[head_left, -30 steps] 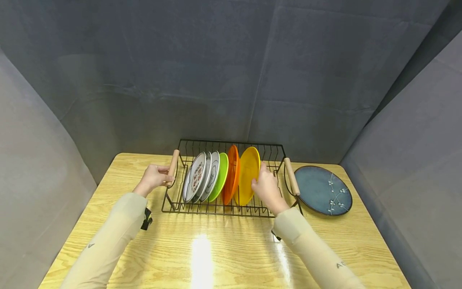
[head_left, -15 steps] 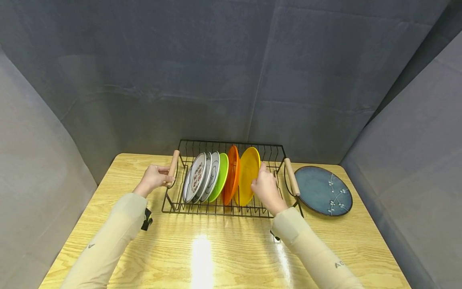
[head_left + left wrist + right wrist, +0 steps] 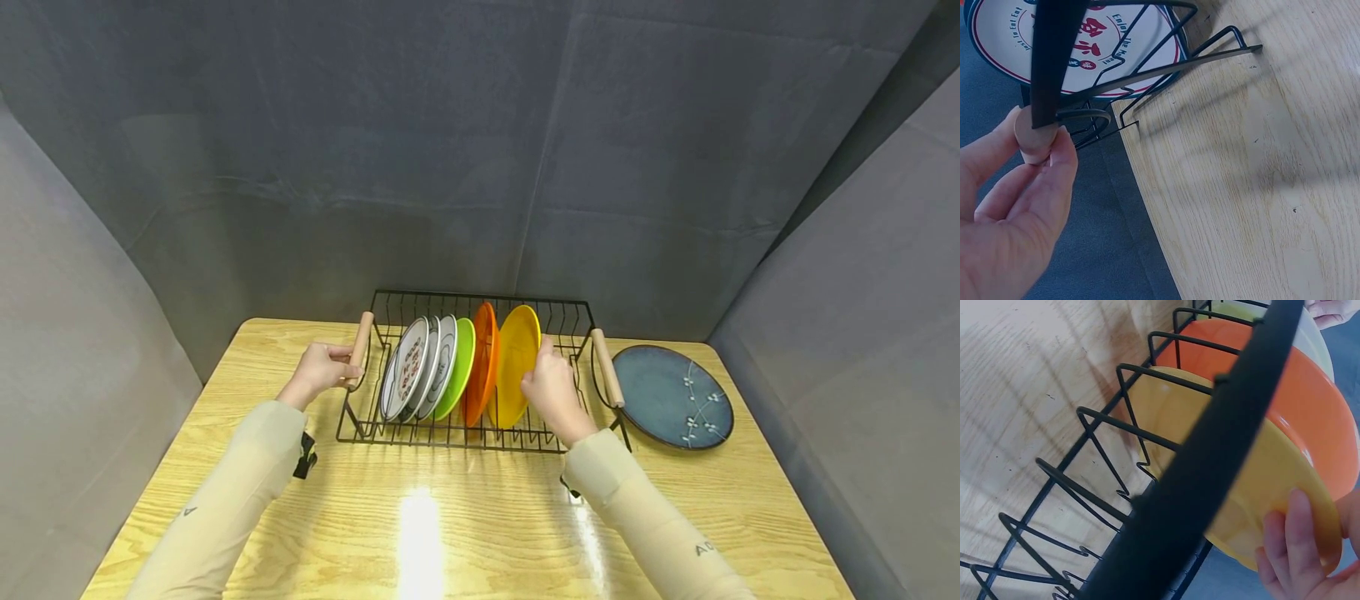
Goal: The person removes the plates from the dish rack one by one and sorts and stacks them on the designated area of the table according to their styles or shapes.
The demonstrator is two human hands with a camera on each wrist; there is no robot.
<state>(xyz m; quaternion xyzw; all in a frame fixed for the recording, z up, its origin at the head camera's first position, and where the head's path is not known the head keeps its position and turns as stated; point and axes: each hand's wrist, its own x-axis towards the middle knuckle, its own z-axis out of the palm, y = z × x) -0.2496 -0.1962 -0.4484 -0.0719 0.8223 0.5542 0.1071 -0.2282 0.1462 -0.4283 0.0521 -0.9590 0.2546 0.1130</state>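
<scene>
Left hand: L hand (image 3: 321,369) is seen drawn in on the rack's L handle (image 3: 361,346), thumb one side, fingers the other; wood pinched betw. them, no wider gap than the handle's thickness.
Right hand: R hand (image 3: 553,385) nearly closed too, yellow plate (image 3: 516,367) gripped by its R edge, rim caught betw. thumb & fingers; fingers seen laid on its outer face in R wrist view.
Yellow plate: stood on edge in the rack (image 3: 480,447), tilted, set just R of orange plate (image 3: 480,367); whether the two touch can't be told.
Row: orange followed leftward by green plate (image 3: 462,358), then white plates, all stood on edge & packed close; the L-most, white plate (image 3: 406,375), marked w/ red print, Eng. lettering round it in L wrist view.
Rack: black wire, set nr the table's back edge, wooden handle at each end; R handle (image 3: 607,367) left ungripped.
Blue plate: blue plate (image 3: 667,396) laid flat on the table (image 3: 337,525), R of rack, decorated w/ pale flowers, dark rim.
Backdrop: table backed by grey cloth (image 3: 420,150).
Arms: both covered by cream sleeves (image 3: 232,492).
</scene>
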